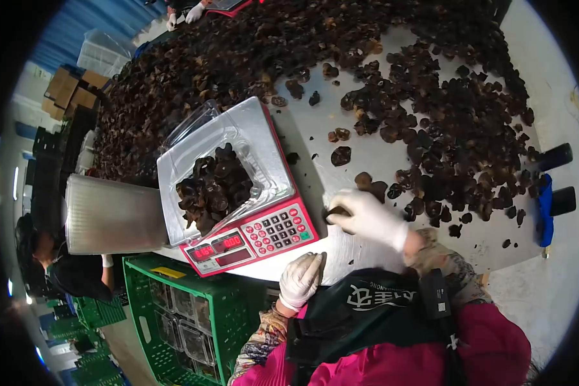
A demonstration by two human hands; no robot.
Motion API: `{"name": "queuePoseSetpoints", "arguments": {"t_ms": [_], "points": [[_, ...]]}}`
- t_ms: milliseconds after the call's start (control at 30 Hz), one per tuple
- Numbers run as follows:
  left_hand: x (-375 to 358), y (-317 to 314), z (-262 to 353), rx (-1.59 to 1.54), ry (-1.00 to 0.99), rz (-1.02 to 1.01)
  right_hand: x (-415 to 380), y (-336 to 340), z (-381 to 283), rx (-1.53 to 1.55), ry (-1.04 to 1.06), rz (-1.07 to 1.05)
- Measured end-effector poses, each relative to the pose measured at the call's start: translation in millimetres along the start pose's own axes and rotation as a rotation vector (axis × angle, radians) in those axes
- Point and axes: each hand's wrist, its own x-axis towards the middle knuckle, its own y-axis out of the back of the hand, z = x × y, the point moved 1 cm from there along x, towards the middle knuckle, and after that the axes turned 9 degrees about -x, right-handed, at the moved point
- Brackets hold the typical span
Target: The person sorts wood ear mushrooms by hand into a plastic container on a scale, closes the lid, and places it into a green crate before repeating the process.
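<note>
Right hand [367, 219], white glove: fingers narrowed on a small dark piece [336, 211], just beside the scale's near right corner. Left hand [300, 281], white glove: fingers bent close together at the near edge of the grey metal worktop [309, 135] – whether anything is in them, cannot tell.

Clear plastic clamshell box [256, 168], open: on the silver platform of the red-framed digital scale [262, 242], beyond and to the left of both hands. Contents: heap of dark-brown, crinkled pieces [215, 186]. Stack of clear plastic boxes [112, 215]: left of the scale. Loose dark-brown pieces [431, 141]: scattered beyond the right hand.

Handling, as judged: a light fingertip pinch suits such small, curled pieces; any piece for the box is best released low over the heap, within the walls. Gloves and cuffs are best kept off box and platform – a touch could disturb the reading.

Orientation: scale set aslant, keypad side towards the hands; box lid opens towards the far left. Heap's long axis runs from the display side away from the wearer, leaning slightly right; the box's own long axis, through clear plastic, cannot be told surely.
</note>
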Motion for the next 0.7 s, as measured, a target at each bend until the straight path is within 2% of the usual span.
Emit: {"name": "queuePoseSetpoints", "arguments": {"t_ms": [33, 67, 100, 200, 400, 467, 500, 600, 700], "points": [[1, 0, 0, 0.011, -0.016, 0.007, -6, 24, -8, 0.341, -0.308, -0.111], [0, 0, 0, 0.003, -0.014, 0.010, -10, 49, -15, 0.616, -0.509, -0.177], [0, -1, 0, 0.018, -0.018, 0.020, -16, 61, -1, 0.671, -0.505, -0.073], [5, -1, 3, 0.034, -0.013, 0.014, -29, 86, 16, 0.923, -0.439, 0.032], [3, -1, 3, 0.055, 0.002, 0.012, -30, 79, 25, 0.829, -0.460, 0.064], [3, -1, 3, 0.042, -0.003, 0.017, -28, 70, 30, 0.665, -0.612, 0.151], [4, -1, 3, 0.039, -0.006, 0.017, -27, 68, 38, 0.673, -0.617, 0.138], [4, -3, 3, 0.028, -0.011, 0.026, -23, 71, 44, 0.643, -0.619, 0.106], [6, -2, 3, 0.027, -0.015, 0.032, -10, 58, 53, 0.688, -0.521, 0.229]]}}
